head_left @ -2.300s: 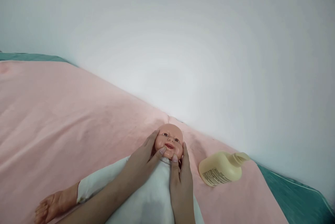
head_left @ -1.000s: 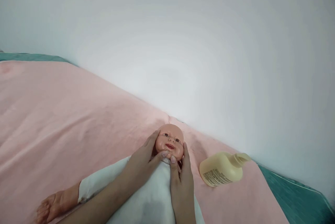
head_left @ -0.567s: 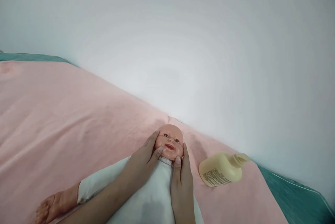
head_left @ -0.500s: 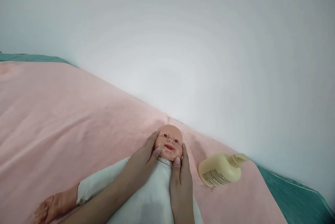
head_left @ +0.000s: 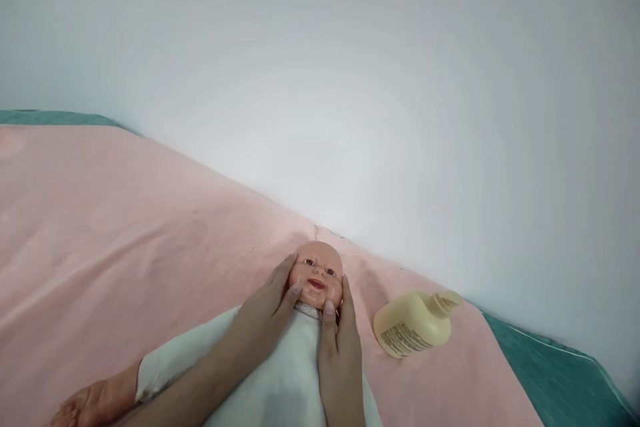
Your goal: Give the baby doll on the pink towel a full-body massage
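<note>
A baby doll (head_left: 316,272) in a white long-sleeved outfit (head_left: 280,374) lies on its back on a pink cloth, face up. My left hand (head_left: 270,304) cups one side of its head, with the thumb by the doll's chin and the fingers along the cheek. On the other side, my right hand (head_left: 341,347) presses against the cheek and jaw, thumb near the chin. Both hands hold the head between them. One doll hand (head_left: 95,404) sticks out of its sleeve at the lower left.
A yellow pump bottle (head_left: 413,324) with printed text stands to the right of my right hand. The pink cloth (head_left: 150,227) lies over a green surface (head_left: 555,364), which shows at both sides. A white wall (head_left: 320,80) rises directly behind the doll's head.
The whole view has shifted slightly, so the doll, hands and bottle appear a little further left. Both hands keep the same hold on the doll's head.
</note>
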Demonstrator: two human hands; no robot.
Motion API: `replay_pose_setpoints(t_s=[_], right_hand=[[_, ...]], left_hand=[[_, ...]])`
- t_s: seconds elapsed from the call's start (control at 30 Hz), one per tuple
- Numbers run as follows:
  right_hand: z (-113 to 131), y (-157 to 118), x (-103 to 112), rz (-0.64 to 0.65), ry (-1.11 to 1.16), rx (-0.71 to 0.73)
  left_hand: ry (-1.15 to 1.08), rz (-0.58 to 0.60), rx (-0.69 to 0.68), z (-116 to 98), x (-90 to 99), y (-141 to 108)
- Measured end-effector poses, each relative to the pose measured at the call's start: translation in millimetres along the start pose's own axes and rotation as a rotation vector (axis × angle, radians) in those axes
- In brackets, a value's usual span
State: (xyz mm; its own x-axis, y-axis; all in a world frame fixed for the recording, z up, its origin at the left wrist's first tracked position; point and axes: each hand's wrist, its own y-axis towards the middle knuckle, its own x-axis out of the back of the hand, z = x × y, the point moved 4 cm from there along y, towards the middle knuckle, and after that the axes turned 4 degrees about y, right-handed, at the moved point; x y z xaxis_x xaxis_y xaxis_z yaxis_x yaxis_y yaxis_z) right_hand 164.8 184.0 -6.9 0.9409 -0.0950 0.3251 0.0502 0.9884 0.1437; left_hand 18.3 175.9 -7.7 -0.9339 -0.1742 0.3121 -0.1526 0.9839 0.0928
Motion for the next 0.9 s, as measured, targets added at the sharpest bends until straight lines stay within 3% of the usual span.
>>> replay_pose_setpoints(t_s=[0.43, 0.7, 0.8, 0.9], right_hand=[[2.0, 0.2, 2.1, 0.033, 0.003, 0.031], [5.4, -0.7, 7.4, 0.057, 0.013, 0.08], [6.9, -0.1, 12.5, 0.044, -0.011, 0.105], [27.5, -5.8, 29.6, -0.029, -0.014, 0.154]], left_hand=[[0.006, 0.016, 0.006, -1.8, 2.3, -0.7], [0.068, -0.056, -0.028, 16.4, -2.9, 4.9], [0.188, -0.162, -0.074, 17.3, 0.6, 7.5], [0.337, -0.296, -0.169, 5.2, 6.8, 0.9]])
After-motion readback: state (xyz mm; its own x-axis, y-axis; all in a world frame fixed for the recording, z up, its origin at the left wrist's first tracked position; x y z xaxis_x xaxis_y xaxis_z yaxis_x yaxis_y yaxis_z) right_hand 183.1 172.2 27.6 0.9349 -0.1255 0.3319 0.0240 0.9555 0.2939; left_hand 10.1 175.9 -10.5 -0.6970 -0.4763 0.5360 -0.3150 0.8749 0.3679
